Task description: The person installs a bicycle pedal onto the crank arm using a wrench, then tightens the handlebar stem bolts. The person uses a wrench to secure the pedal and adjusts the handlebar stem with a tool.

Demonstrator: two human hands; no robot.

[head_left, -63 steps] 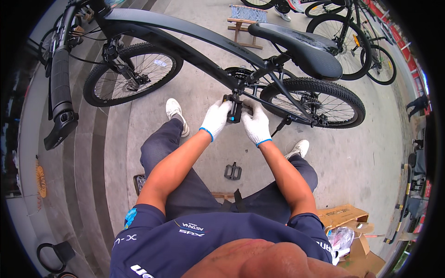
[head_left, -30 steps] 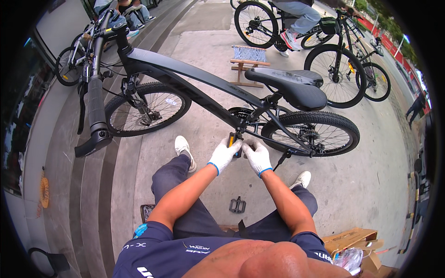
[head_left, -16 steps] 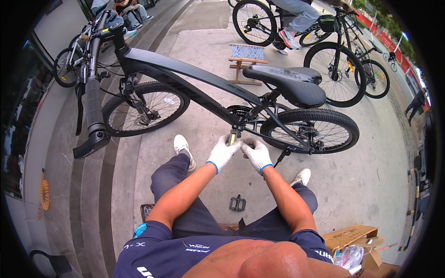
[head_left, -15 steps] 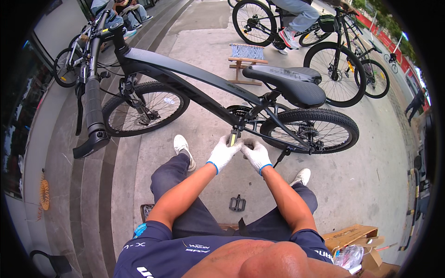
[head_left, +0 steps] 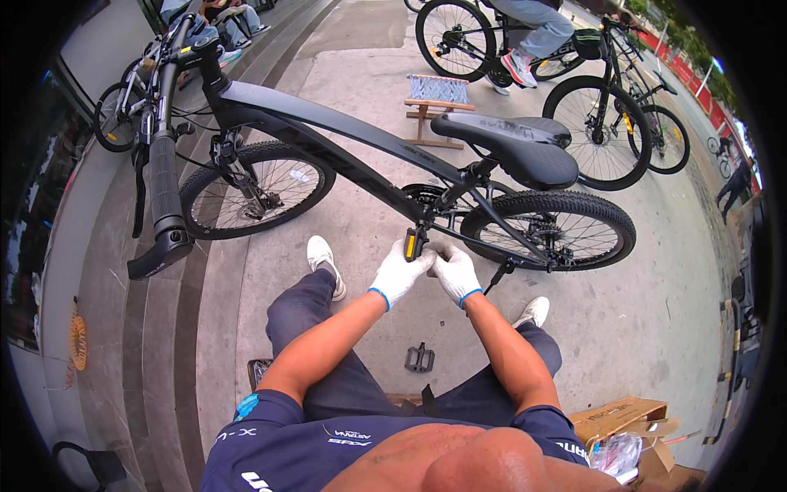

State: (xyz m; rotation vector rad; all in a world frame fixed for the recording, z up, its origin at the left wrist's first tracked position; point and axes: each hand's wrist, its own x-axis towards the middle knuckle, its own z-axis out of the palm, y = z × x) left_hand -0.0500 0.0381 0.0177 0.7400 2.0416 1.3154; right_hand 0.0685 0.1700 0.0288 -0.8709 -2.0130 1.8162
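Observation:
A black bicycle (head_left: 328, 135) stands across in front of me on its kickstand (head_left: 496, 279). Below its crank area, a black pedal (head_left: 416, 243) with an orange-yellow reflector is held by my left hand (head_left: 395, 275), in a white glove with a blue cuff. Close beside it, my right hand (head_left: 455, 275), gloved the same way, has its fingers curled in near the pedal's right side. Whatever those fingertips may grip is hidden. A second black pedal (head_left: 420, 358) lies on the concrete between my legs.
A low folding stool (head_left: 438, 94) stands behind the bicycle. Other bicycles (head_left: 597, 131) are parked at the far right, with a seated person's leg (head_left: 541, 37) among them. Steps (head_left: 176, 344) run along the left. An opened cardboard box (head_left: 619, 418) with plastic wrap lies at lower right.
The pedal in my left hand has turned, so its reflector now faces me more squarely. Both hands have shifted very slightly right. The bicycle stays in place.

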